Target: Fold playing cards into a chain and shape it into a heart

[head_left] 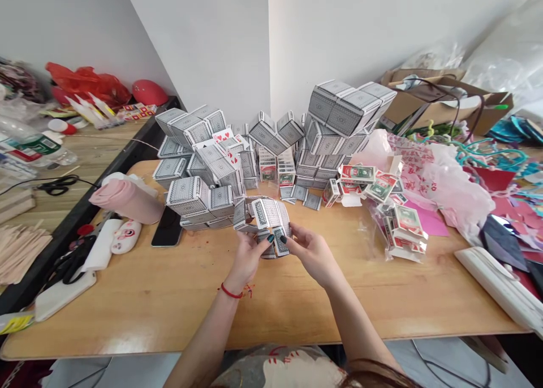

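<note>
Both my hands grip a small structure of folded playing cards (263,214), held just above the table's middle. My left hand (248,258) has its thumb on the lower left of it, fingers hidden behind. My right hand (311,252) presses its thumb on the lower right, near a joint between cards. An open gap shows on the structure's left side. Behind it stand stacked blocks of grey-backed cards (186,195) on the left and a taller stack (339,108) on the right. Loose cards with red hearts (229,142) lie on the left stack.
Card boxes (405,224) pile at the right beside a plastic bag (441,173). A phone (167,228), a pink roll (126,200) and scissors (73,258) lie left. A white case (496,283) rests at the right edge, and a cardboard box (424,102) stands behind.
</note>
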The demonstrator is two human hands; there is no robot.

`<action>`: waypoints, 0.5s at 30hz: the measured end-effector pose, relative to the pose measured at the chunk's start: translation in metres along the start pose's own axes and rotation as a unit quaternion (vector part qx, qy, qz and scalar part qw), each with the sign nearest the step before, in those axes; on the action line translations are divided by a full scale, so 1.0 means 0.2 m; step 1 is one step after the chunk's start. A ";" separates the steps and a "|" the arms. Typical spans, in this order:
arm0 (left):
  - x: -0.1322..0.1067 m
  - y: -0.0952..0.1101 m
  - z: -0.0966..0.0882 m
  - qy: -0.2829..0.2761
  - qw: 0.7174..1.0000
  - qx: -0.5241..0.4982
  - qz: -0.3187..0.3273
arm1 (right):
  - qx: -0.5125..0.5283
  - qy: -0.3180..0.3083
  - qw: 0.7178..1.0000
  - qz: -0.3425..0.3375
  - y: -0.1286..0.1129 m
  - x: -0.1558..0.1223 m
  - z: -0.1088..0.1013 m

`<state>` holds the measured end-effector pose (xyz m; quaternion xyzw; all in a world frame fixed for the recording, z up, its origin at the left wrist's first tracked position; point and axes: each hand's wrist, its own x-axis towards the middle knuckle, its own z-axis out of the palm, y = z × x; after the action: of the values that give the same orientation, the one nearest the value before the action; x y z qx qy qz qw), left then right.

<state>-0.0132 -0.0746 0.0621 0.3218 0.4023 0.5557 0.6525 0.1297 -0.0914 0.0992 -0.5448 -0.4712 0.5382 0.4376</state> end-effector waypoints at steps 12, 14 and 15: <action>0.00 0.00 0.00 -0.018 1.000 0.002 0.004 | -0.066 -0.010 0.997 -0.031 0.01 0.00 0.00; 0.00 -0.01 0.00 -0.021 1.000 0.001 0.005 | -0.074 -0.012 0.996 -0.037 0.01 0.00 0.01; 0.00 -0.01 0.00 -0.021 1.000 -0.001 0.005 | -0.079 -0.011 0.996 -0.040 0.01 0.00 0.01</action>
<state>-0.0124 -0.0741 0.0607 0.3348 0.3864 0.5528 0.6581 0.1283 -0.0910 0.0974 -0.5522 -0.5388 0.4875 0.4088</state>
